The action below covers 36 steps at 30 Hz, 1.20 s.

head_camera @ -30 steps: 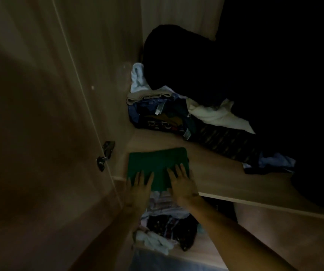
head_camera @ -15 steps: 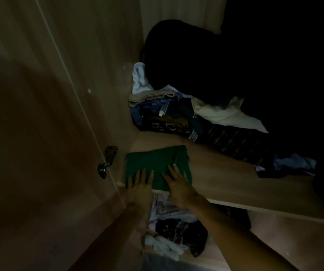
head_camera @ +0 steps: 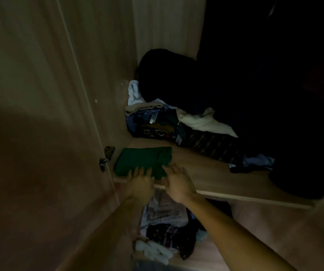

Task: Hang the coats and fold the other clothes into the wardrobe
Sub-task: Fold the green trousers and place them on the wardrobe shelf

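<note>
A folded green garment (head_camera: 144,160) lies flat on the wooden wardrobe shelf (head_camera: 206,173), close to the left wall and the front edge. My left hand (head_camera: 140,182) has straight fingers whose tips lie on the garment's near edge. My right hand (head_camera: 177,179) is spread flat beside it, fingertips at the garment's near right corner. Neither hand grips anything.
A heap of mixed clothes (head_camera: 169,124) fills the shelf's back corner, with a dark bulky garment (head_camera: 176,79) above. More clothes (head_camera: 167,227) lie on the lower shelf under my arms. The wardrobe door (head_camera: 39,133) with its hinge (head_camera: 107,158) stands at the left.
Both hands have slid back toward the shelf's front edge, so less of them covers the green garment. The garment has stayed where it was.
</note>
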### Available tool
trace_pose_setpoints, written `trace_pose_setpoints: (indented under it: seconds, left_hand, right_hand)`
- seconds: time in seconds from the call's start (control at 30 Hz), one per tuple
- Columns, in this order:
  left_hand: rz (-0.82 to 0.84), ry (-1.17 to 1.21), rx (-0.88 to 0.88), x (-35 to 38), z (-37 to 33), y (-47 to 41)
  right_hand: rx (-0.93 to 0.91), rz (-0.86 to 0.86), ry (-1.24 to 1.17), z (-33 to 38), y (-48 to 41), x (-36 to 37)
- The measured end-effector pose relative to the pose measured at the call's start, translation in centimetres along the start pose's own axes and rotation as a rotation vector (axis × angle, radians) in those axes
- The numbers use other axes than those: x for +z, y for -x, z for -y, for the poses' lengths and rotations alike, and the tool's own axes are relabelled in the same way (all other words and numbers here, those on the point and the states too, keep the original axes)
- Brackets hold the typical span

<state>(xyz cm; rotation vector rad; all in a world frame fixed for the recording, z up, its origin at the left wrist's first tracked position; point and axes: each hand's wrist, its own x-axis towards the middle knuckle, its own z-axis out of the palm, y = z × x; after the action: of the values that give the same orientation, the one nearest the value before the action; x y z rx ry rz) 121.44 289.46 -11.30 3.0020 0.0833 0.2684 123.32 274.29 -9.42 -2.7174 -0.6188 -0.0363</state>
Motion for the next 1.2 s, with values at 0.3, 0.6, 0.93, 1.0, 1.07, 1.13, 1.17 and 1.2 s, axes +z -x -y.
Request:
trace_pose_setpoints:
  seconds: [0.3,0.6,0.93,1.0,1.07,1.13,1.17,1.2]
  left_hand:
    - [-0.145,0.135,0.108,-9.5,-5.8,15.3]
    - [-0.008,0.144,0.211,-11.2,-12.4,28.2]
    - [0.057,0.37,0.541,-10.8,-18.7,38.6]
    - [0.104,0.465,0.574,-10.8,-18.6,40.4]
    - [0.14,0.554,0.613,-10.6,-18.5,42.3]
    - [0.18,0.647,0.647,-10.1,-18.6,45.0]
    - [0.219,0.693,0.664,-9.8,-18.8,46.4]
    - [0.269,0.738,0.686,-9.6,-19.2,48.0]
  right_hand:
    - [0.029,-0.244,-0.012,1.7,16.8,-7.2]
    - [0.131,-0.379,-0.133,1.0,33.7,-9.0]
    - [0.423,-0.499,0.002,1.5,50.1,-8.2]
    - [0.488,-0.524,0.023,2.0,53.9,-7.6]
    - [0.573,-0.595,0.052,2.7,58.0,-6.9]
    - [0.691,-0.64,0.103,4.1,62.3,-5.7]
    - [0.756,-0.657,0.123,5.1,64.4,-5.0]
    - [0.819,-0.673,0.143,6.1,66.4,-4.3]
